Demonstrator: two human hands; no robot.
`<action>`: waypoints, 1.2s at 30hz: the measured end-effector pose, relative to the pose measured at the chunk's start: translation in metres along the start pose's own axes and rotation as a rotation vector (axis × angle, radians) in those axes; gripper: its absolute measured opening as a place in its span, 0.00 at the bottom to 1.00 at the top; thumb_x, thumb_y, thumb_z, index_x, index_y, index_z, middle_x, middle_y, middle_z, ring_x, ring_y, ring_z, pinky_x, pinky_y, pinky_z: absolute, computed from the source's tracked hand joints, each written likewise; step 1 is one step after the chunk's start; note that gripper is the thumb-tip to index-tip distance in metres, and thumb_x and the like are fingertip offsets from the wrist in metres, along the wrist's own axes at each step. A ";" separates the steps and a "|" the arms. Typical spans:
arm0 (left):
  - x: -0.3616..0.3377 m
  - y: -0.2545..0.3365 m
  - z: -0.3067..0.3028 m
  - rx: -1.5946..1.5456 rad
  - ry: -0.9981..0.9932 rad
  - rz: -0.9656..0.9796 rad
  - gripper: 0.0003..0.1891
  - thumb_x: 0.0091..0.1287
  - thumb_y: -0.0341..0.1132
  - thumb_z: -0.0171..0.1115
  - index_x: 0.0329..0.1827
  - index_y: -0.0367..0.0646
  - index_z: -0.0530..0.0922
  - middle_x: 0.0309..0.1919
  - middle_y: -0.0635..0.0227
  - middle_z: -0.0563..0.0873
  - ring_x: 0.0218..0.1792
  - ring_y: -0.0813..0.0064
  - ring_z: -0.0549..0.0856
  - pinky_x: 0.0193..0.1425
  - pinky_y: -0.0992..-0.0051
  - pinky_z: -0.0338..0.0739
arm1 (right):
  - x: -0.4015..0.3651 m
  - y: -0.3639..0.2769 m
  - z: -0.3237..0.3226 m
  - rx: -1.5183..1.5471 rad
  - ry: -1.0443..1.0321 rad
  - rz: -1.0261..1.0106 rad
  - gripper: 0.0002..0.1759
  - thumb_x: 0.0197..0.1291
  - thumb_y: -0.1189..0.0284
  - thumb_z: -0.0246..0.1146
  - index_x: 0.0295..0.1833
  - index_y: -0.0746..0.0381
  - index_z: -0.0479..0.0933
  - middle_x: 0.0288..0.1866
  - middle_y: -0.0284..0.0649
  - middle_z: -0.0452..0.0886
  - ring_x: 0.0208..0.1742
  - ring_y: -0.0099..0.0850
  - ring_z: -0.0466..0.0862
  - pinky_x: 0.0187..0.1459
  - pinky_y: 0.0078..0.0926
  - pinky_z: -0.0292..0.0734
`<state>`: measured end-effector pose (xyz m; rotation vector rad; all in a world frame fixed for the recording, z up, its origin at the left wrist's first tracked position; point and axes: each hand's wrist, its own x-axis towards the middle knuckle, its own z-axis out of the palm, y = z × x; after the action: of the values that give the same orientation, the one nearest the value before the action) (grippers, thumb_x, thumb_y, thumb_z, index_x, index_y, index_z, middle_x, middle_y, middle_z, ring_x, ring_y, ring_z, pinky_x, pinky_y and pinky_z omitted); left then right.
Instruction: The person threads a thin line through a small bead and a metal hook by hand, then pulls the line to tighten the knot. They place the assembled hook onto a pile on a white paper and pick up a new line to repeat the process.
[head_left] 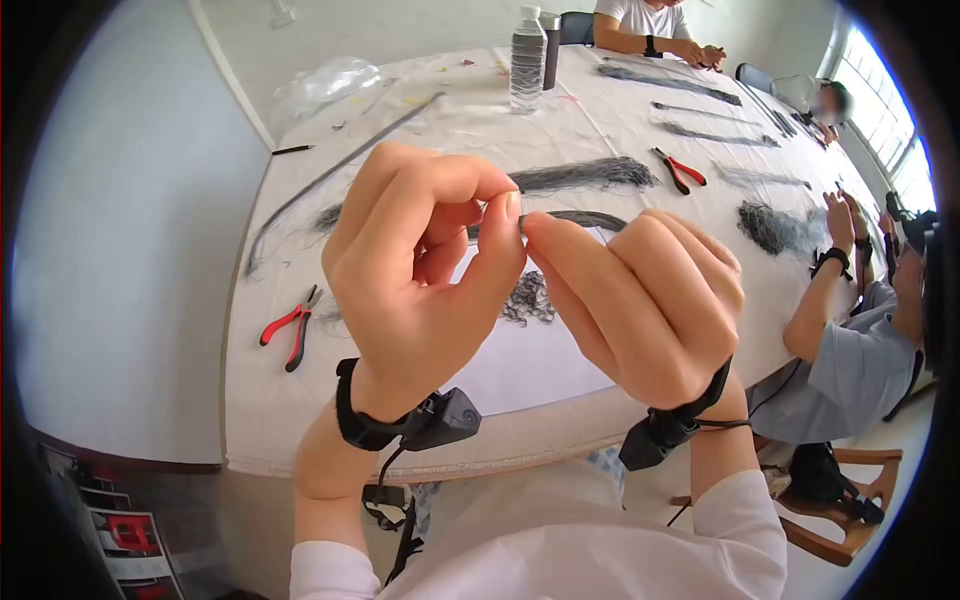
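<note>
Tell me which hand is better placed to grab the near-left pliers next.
Left, most likely. The left hand is nearer those pliers, which lie on its side, while the right hand would have to cross past it. Anything held in the left's pinched fingertips is too small to make out.

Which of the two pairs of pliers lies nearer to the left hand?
The pliers near the table's left edge; the other pliers lie farther back, beyond the right hand.

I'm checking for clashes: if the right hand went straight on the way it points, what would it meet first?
Probably the left hand, whose thumb lies just ahead of the right hand; depth is unclear.
</note>
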<state>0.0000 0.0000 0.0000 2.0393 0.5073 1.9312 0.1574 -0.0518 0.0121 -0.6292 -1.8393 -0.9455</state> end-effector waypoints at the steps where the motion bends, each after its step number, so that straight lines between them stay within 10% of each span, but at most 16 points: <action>1: 0.002 0.002 -0.001 0.038 -0.022 0.024 0.09 0.52 0.18 0.67 0.31 0.43 0.80 0.28 0.74 0.79 0.14 0.89 0.65 0.15 0.84 0.52 | 0.004 -0.004 -0.005 -0.016 -0.054 0.045 0.21 0.21 0.77 0.64 0.32 0.69 0.81 0.22 0.33 0.68 0.15 0.23 0.65 0.15 0.17 0.55; 9: 0.005 0.014 0.000 0.132 -0.149 0.071 0.09 0.50 0.17 0.66 0.29 0.41 0.80 0.27 0.74 0.79 0.15 0.90 0.67 0.15 0.85 0.52 | 0.005 0.000 -0.016 -0.055 -0.031 0.090 0.19 0.27 0.82 0.74 0.34 0.67 0.85 0.19 0.30 0.64 0.16 0.23 0.63 0.17 0.19 0.55; 22: 0.005 0.022 -0.010 -0.091 -0.324 -0.118 0.04 0.56 0.21 0.61 0.33 0.38 0.77 0.33 0.70 0.74 0.26 0.87 0.67 0.29 0.86 0.61 | 0.001 0.031 -0.004 0.703 -0.180 0.644 0.10 0.48 0.83 0.71 0.38 0.65 0.82 0.24 0.27 0.75 0.22 0.14 0.60 0.24 0.15 0.51; 36: 0.004 0.025 -0.015 0.020 -0.192 0.061 0.05 0.58 0.21 0.59 0.35 0.39 0.77 0.36 0.69 0.74 0.29 0.85 0.69 0.31 0.85 0.63 | -0.003 0.017 0.006 0.725 -0.128 0.373 0.10 0.46 0.87 0.62 0.33 0.62 0.80 0.25 0.34 0.81 0.19 0.22 0.75 0.20 0.17 0.68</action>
<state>-0.0133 -0.0214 0.0159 2.2486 0.4249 1.7445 0.1685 -0.0377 0.0136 -0.5439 -1.9131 0.0291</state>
